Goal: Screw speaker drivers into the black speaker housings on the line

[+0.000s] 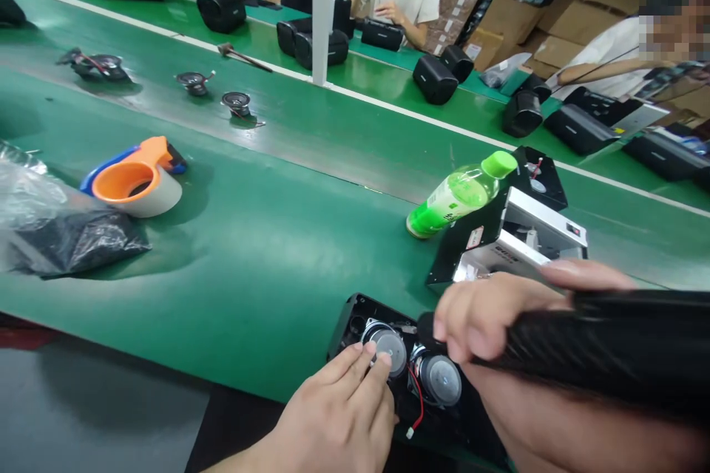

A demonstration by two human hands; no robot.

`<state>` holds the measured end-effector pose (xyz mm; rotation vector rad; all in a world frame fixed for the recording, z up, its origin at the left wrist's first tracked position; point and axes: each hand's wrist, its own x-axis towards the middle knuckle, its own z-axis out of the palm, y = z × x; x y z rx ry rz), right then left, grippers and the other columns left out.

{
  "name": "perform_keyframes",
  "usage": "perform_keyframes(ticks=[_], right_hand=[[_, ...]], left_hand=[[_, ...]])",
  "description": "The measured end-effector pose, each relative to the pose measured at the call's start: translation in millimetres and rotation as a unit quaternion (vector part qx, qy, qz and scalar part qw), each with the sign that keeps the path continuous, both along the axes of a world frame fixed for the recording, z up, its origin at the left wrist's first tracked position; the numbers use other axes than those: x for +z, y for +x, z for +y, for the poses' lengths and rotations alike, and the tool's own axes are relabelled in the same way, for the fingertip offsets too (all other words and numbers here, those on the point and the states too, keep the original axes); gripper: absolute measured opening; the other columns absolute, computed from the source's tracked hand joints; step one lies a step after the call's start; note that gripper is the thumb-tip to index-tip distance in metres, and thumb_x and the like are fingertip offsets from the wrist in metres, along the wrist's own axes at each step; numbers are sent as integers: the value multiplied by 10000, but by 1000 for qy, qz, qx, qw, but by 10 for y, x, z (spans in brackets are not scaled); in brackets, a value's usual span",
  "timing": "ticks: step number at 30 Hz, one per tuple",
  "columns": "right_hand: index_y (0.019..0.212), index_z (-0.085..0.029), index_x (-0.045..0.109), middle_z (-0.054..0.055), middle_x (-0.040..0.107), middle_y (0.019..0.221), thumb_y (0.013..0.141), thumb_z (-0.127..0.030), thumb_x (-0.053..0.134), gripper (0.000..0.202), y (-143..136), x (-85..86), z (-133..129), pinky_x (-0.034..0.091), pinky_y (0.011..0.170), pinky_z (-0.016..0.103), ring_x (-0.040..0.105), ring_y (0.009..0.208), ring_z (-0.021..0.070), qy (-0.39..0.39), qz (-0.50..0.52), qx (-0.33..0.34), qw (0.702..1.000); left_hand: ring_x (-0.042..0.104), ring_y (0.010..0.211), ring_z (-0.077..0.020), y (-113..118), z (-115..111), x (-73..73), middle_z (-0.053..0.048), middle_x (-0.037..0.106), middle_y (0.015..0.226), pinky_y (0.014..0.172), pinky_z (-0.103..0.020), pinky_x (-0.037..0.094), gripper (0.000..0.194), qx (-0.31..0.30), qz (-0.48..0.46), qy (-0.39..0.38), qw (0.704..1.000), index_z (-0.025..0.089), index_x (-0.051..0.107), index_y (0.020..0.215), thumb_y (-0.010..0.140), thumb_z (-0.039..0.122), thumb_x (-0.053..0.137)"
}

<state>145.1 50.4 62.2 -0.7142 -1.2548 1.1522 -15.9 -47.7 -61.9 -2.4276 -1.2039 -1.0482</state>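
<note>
A black speaker housing (pixel 360 307) lies on the green bench at the lower middle, tilted in view. Two round speaker drivers sit in it: a left driver (pixel 391 352) and a right driver (pixel 442 380). From between them runs a red wire (pixel 420 403) ending in a small white plug. My left hand (pixel 344 406) rests with extended fingertips on the left driver, gripping nothing. Wrapped round a black electric screwdriver (pixel 610 332), my right hand (pixel 493 310) is just above the housing. The tool's front end is by the drivers; its exact contact point is hidden.
Behind my right hand stand a silver-and-black box (pixel 513 240) and a green-capped bottle (pixel 452 196). An orange tape dispenser (pixel 136 177) and a plastic bag (pixel 66 229) lie left. Loose drivers (pixel 237 103) sit farther back. Across the bench are black speakers (pixel 435 79) and two people.
</note>
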Motion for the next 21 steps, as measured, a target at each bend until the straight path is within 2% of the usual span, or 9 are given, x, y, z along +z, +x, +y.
perform_keyframes(ticks=[3,6,10,21], right_hand=[[1132,-337,806,13,702,622,856,-869,672,614,-232,-53,118,536,471,412,615,477,240,-9,4,56,998],[1137,-309,807,22,722,622,788,-911,697,704,-276,-161,177,556,519,403,622,485,231,-30,12,89,996],[1113,-302,820,21,719,612,793,-865,749,651,-275,-219,176,547,521,393,618,485,236,-48,13,83,995],[1096,-328,827,23,724,608,766,-908,718,676,-328,-265,216,544,526,386,617,483,232,-53,1,75,996]], left_hand=[[837,1058,-255,10,-22,-1,-110,866,1121,1087,-380,617,197,10,-15,-8,1000,130,802,984,1041,206,630],[840,1055,-275,23,-35,-3,-104,869,1124,1035,-391,637,166,16,-28,-18,999,137,799,962,1010,204,654],[841,1056,-284,29,-29,14,-111,868,1136,1005,-399,643,145,13,-27,-20,999,145,793,961,983,195,659],[836,1085,-290,15,-51,67,-115,866,1155,1014,-400,636,159,9,-22,-42,999,135,799,978,991,195,652]])
